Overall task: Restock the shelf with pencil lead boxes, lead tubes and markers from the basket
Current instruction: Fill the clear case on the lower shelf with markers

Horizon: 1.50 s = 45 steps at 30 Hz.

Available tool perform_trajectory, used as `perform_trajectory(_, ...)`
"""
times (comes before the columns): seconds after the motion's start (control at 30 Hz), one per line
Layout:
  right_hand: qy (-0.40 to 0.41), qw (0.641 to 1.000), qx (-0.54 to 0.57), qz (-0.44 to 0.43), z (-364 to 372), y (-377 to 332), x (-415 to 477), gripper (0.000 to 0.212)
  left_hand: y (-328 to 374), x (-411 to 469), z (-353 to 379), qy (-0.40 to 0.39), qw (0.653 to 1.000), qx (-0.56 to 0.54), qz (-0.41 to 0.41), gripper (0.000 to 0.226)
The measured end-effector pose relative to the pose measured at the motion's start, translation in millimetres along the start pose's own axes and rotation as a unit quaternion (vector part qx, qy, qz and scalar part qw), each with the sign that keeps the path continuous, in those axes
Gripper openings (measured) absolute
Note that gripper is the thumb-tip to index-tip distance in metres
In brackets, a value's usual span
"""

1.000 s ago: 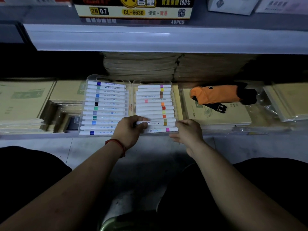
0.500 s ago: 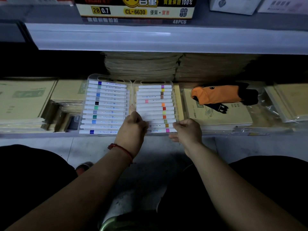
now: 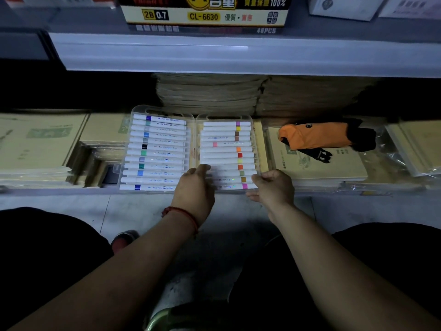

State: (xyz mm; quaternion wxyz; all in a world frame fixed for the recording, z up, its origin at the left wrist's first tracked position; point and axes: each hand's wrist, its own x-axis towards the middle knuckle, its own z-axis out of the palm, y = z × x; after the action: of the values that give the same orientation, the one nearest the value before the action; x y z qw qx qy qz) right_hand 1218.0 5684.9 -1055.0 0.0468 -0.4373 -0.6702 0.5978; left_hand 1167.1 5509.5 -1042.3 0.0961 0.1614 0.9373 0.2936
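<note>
A clear marker case lies open on the bottom shelf. Its left half holds white markers with blue and green bands. Its right half holds markers with warm-coloured bands. My left hand reaches over the case's front middle, and its fingertips rest on the lower markers of the right half. My right hand pinches the case's front right corner, thumb on top and fingers under the rim. The lowest markers are partly hidden by both hands.
A pencil lead box marked 2B 0.7 stands on the upper shelf. Notebook stacks flank the case, and brown paper stacks sit behind it. An orange folded umbrella lies on notebooks at the right. A curved metal bar shows between my knees.
My left hand moved up from the case's front edge and let go of a white marker, which now lies in the right half. The right hand barely moved.
</note>
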Motion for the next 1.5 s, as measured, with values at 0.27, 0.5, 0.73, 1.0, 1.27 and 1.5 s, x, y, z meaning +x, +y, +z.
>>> perform_trajectory(0.27, -0.005, 1.000, -0.009, -0.011, -2, 2, 1, 0.014, -6, 10, -9, 0.030, 0.990, -0.129, -0.047, 0.022)
perform_trajectory(0.5, -0.007, 1.000, -0.015, -0.018, -3, -1, 0, 0.016, -2, 16, -22, 0.059, 0.991, -0.119, 0.028, 0.014)
perform_trajectory(0.73, -0.008, 1.000, -0.025, -0.017, -6, -3, -1, 0.017, -11, 16, -31, 0.087, 0.980, -0.173, -0.053, 0.020)
perform_trajectory(1.0, -0.011, 0.999, -0.028, -0.015, -7, 1, 1, 0.015, -14, 9, -40, 0.064, 0.943, -0.310, -0.102, 0.016)
perform_trajectory(1.27, 0.004, 0.998, -0.045, -0.054, -9, 4, 6, 0.011, -19, 11, -26, 0.014, 0.954, -0.278, -0.110, 0.014)
perform_trajectory(1.5, 0.000, 0.998, -0.026, -0.054, -11, 0, 3, 0.020, -10, 17, -11, -0.019, 0.973, -0.213, -0.085, 0.012)
